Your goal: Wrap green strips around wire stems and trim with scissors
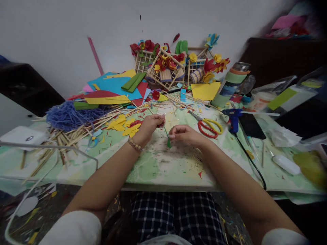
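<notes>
My left hand [152,124] pinches the top end of a thin green stem [166,132] over the middle of the table. The stem slants down to the right and ends in a small green leaf-like piece [169,144]. My right hand [186,134] closes its thumb and fingers on the stem's lower part, just above that piece. Yellow petal-shaped cutouts [119,123] lie to the left of my left hand. Scissors [209,127] with one red and one yellow handle rest beyond my right hand.
Blue shredded strands [73,115] and wooden sticks [67,143] cover the left. Coloured sheets [109,86] and stick frames with flowers [166,69] stand at the back. At right are a bottle [228,86], a blue glue gun [233,119] with its cord, and a phone [251,126].
</notes>
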The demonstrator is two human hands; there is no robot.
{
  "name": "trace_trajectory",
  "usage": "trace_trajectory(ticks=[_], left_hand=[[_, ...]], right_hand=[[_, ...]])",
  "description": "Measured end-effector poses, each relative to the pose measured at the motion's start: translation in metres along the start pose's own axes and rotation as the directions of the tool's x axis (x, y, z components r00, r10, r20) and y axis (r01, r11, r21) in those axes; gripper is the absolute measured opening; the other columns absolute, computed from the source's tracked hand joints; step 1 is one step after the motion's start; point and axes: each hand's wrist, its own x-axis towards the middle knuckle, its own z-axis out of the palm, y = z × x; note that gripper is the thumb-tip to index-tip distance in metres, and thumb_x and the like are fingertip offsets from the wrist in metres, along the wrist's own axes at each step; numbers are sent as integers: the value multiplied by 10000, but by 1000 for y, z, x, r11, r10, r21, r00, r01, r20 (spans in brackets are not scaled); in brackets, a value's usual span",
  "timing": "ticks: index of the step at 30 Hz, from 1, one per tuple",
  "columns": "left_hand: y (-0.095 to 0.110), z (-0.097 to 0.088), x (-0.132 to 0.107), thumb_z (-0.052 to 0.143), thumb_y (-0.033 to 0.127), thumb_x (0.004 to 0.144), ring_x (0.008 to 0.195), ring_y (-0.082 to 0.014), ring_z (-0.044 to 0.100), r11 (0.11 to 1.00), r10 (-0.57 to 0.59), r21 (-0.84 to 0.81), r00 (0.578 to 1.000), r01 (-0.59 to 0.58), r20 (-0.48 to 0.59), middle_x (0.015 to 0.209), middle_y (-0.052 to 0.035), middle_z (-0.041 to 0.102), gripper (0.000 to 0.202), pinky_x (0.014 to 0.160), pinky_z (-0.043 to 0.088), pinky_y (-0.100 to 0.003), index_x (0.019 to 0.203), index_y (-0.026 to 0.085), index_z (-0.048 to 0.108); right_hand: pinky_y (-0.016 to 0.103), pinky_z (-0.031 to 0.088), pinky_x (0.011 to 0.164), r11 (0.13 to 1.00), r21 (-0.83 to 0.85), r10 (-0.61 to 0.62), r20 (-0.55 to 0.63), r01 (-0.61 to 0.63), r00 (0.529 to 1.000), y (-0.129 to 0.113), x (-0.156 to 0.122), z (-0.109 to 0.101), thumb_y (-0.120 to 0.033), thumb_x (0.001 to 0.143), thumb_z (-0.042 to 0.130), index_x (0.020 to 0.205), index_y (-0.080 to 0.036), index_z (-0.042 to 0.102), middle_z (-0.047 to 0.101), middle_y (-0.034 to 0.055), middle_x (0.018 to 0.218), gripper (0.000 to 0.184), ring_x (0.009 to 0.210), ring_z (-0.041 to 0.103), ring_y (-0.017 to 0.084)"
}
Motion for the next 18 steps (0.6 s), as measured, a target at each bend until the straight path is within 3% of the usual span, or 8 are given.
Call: trace_trajectory(ticks=[8,13,18], left_hand=[[1,1,0,729,460,581,501,-78,387,1000,-11,23,1000,11,-1,517,8,490,358,517,309,-250,521,139,582],[-1,1,1,744,440,550,480,-73,377,999,-33,19,999,33,-18,514,10,502,332,504,311,-249,530,144,595],[-1,0,1,731,429,544,474,-78,369,997,-39,70,999,41,-32,480,11,484,320,483,289,-246,494,151,581]], right_hand=[[219,396,597,998,-25,60,8,-60,998,0,3,4,-287,657,745,843,-155,621,621,-27,685,259,622,546,81],[240,417,624,992,-89,85,8,-84,996,-1,1,6,-345,630,752,743,-144,644,659,6,705,254,637,564,99],[243,382,572,976,-218,20,-31,-27,999,1,1,2,-380,644,737,673,-145,613,606,-1,638,267,575,506,94]])
